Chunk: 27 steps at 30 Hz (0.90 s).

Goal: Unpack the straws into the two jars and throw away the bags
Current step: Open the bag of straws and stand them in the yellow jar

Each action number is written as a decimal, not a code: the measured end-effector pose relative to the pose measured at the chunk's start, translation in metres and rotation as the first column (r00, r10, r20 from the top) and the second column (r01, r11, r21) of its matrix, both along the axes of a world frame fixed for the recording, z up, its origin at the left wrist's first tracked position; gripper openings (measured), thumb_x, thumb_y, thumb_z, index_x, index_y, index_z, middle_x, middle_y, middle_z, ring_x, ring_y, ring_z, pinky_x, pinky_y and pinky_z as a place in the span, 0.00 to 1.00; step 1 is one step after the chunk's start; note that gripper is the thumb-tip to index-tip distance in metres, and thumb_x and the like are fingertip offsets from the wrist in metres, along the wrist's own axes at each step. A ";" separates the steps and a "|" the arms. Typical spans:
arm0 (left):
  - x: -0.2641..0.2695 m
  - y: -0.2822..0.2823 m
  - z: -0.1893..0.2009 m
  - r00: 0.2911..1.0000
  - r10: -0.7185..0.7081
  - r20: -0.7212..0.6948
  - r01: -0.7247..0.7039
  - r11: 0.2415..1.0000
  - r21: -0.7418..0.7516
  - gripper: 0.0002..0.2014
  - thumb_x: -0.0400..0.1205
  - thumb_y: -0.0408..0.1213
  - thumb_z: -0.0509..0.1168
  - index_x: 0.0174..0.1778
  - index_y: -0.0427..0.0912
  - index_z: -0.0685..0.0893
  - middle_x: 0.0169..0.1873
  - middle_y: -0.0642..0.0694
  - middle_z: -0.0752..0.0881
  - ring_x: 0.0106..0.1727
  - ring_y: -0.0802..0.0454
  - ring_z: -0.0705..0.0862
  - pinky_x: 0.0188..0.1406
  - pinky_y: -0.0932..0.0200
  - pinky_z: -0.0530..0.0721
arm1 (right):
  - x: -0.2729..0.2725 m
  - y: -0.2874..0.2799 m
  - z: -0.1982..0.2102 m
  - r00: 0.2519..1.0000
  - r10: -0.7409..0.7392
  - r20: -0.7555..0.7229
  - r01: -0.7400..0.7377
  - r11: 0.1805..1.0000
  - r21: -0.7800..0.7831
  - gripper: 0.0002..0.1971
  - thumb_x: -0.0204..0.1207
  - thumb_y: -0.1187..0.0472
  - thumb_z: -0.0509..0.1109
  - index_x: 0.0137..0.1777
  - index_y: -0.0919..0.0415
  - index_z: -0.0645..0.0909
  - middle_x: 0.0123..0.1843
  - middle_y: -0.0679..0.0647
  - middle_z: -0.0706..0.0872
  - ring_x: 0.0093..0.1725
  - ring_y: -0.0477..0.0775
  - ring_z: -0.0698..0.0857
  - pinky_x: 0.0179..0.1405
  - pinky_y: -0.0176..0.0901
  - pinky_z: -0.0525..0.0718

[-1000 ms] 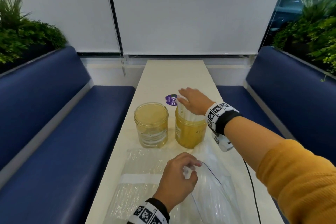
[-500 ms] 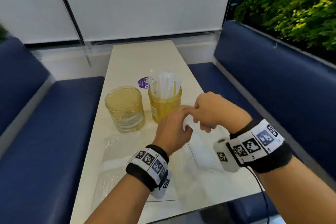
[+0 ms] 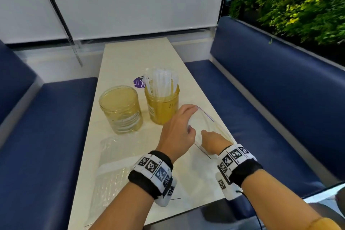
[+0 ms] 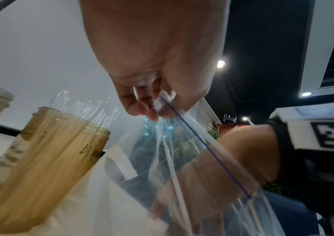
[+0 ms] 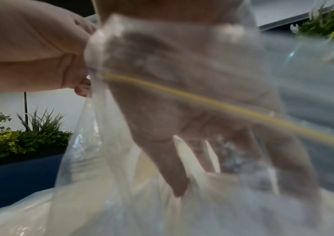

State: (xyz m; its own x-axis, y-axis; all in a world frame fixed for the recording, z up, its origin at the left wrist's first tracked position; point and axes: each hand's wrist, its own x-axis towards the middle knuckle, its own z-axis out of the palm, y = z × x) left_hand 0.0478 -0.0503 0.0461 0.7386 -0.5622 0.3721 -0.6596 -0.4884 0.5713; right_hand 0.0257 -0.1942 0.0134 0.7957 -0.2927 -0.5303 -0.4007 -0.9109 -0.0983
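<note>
Left hand pinches the clear zip-seal plastic bag rim up; right hand, fingers spread, reaches inside: hold mouth wide, sweep out any straws

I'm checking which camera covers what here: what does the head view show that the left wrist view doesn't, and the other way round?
Only the head view shows the second bag flat on the table and the whole empty jar. Only the left wrist view shows the left hand's fingertips pinching the open bag's blue-lined rim. Both show the jar with straws and the right hand reaching into that bag.
</note>
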 end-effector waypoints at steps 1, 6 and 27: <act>-0.001 0.001 -0.001 1.000 0.004 -0.005 -0.004 1.000 0.004 0.29 0.80 0.26 0.65 0.78 0.46 0.75 0.75 0.58 0.74 0.71 0.60 0.77 0.63 0.71 0.75 | 0.000 -0.001 -0.002 0.999 -0.036 0.012 0.035 0.999 0.033 0.24 0.84 0.60 0.60 0.79 0.62 0.65 0.65 0.60 0.82 0.62 0.61 0.84 0.52 0.46 0.80; -0.002 0.004 -0.004 0.999 0.010 -0.048 -0.009 1.000 0.017 0.29 0.81 0.27 0.65 0.79 0.48 0.73 0.75 0.59 0.72 0.71 0.60 0.76 0.59 0.71 0.76 | -0.002 0.000 0.001 0.994 -0.113 0.009 0.111 0.987 0.113 0.29 0.84 0.63 0.57 0.85 0.59 0.55 0.69 0.60 0.80 0.64 0.60 0.83 0.59 0.48 0.83; 0.023 -0.041 -0.017 0.974 0.164 -0.154 -0.211 0.903 -0.374 0.07 0.79 0.33 0.65 0.36 0.43 0.74 0.32 0.49 0.78 0.34 0.49 0.76 0.31 0.50 0.76 | -0.007 0.024 0.190 0.839 0.392 0.378 -0.305 0.913 -0.270 0.17 0.80 0.42 0.67 0.64 0.48 0.85 0.54 0.48 0.88 0.49 0.51 0.86 0.48 0.45 0.84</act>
State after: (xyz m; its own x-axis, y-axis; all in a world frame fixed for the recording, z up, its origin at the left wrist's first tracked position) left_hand 0.0703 -0.0913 0.0293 0.8672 -0.2388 0.4370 -0.4953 -0.3223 0.8067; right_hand 0.0183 -0.1698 0.2038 0.9958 -0.0149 -0.0900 -0.0143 -0.9999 0.0078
